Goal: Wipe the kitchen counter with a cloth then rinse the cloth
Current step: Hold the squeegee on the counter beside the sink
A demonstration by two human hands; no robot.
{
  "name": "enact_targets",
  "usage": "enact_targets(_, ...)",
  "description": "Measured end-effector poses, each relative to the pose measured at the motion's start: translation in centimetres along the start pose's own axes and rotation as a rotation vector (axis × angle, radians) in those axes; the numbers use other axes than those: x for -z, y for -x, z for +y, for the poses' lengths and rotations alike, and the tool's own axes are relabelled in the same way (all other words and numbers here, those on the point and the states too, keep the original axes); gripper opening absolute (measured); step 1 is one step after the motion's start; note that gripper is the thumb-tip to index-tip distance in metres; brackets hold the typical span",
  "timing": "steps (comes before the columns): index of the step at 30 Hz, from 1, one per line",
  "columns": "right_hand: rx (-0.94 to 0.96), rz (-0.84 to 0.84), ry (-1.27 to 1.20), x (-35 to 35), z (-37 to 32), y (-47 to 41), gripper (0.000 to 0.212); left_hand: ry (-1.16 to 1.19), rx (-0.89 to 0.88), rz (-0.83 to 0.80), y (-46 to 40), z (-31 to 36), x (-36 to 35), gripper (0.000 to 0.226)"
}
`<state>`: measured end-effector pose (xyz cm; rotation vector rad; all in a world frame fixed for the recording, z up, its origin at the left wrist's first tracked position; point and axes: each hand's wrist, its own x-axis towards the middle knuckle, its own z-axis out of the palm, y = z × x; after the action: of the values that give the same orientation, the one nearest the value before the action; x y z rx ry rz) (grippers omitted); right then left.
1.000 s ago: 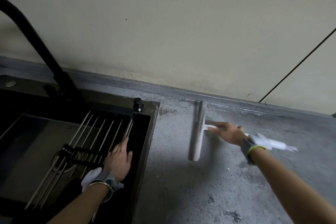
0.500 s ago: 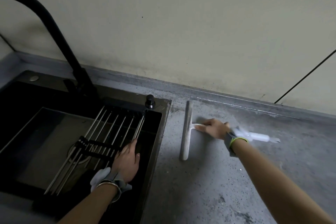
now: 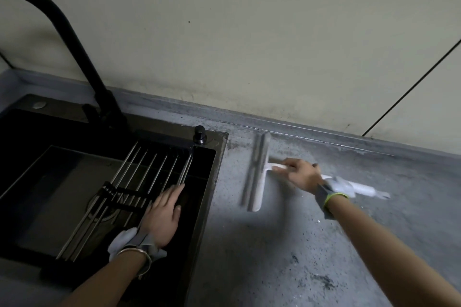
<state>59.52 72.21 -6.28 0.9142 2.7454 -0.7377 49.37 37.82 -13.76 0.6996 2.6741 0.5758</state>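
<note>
So right hand (image 3: pixel 303 175) is wrapped around the white handle of a squeegee (image 3: pixel 258 172), fingers curled over the grip, and the blade is lying flat on the grey counter (image 3: pixel 287 244), running roughly from 12 to 6 o'clock. It sits just beside the sink's right rim, with the wall (image 3: pixel 249 32) close at its 12 o'clock end. The blade looks a bit smeared with motion blur, so I can't really say how hard it's pressed down. No cloth that I can make out anywhere, just the squeegee.

Left hand (image 3: pixel 163 215) is over the black sink (image 3: pixel 217 169), at about 9 o'clock from the squeegee, fingers straight and together, palm down on the roll-up drying rack (image 3: pixel 139 177) of metal rods that spans the basin. It isn't gripping anything.

Black gooseneck faucet (image 3: pixel 74 40) rises at 10 o'clock behind the basin, and a small black knob (image 3: pixel 199 134) stands on the sink's back right corner. Counter has dark speckled patches toward 5 o'clock, near the right forearm
</note>
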Motion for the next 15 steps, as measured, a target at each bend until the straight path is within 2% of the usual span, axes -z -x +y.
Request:
enact_targets(3, -0.119, 0.022, 0.043, 2.0, 4.8, 2.1, 0.043, 0.091, -0.025, 0.081, 1.5, -0.6, 0.7, 0.058)
enact_targets(7, -0.201, -0.040, 0.103, 2.9, 8.8, 5.9, 0.029, 0.235, -0.059, 0.186, 4.0, -1.0, 0.7, 0.054)
enact_targets(11, -0.198, -0.075, 0.125, 1.4, 8.2, 8.1, 0.036, 0.186, -0.065, 0.132, 5.6, -1.4, -0.5, 0.053)
enact_targets(15, -0.129, -0.107, 0.078, -1.4, 4.9, 9.7, 0.045, 0.106, -0.038, 0.068, 6.0, -1.4, -0.8, 0.056)
